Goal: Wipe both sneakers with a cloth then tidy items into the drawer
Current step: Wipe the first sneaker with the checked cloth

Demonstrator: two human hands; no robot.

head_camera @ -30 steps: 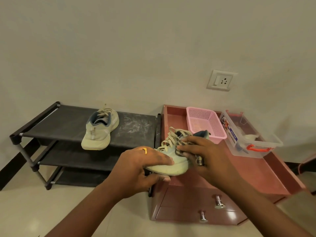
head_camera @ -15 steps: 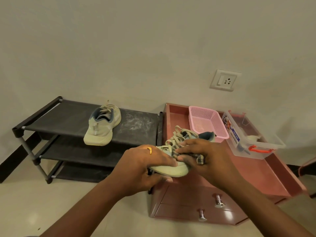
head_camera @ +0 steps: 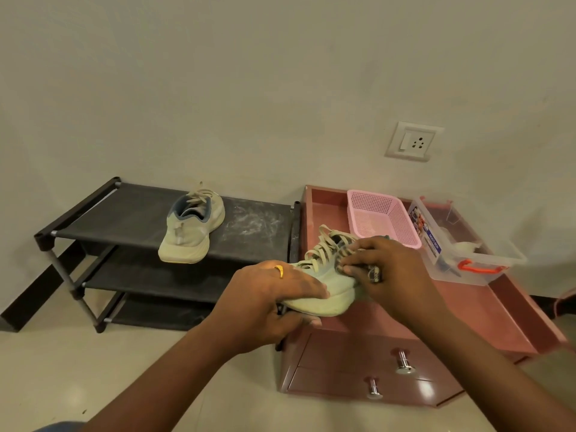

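- Sneaker number two lies on the top shelf of the shoe rack, far left, untouched.
- Left hand grips the toe of the held sneaker, over the cabinet at its near left corner.
- Right hand pinches the cloth against the laces: the wiping step, I judge.
- Next, probably: turn it to reach unwiped sides; drawers are closed.

The cloth is mostly covered by the right hand (a checked edge shows), the toe of the held sneaker by the left hand. Print on the clear box cannot be read.
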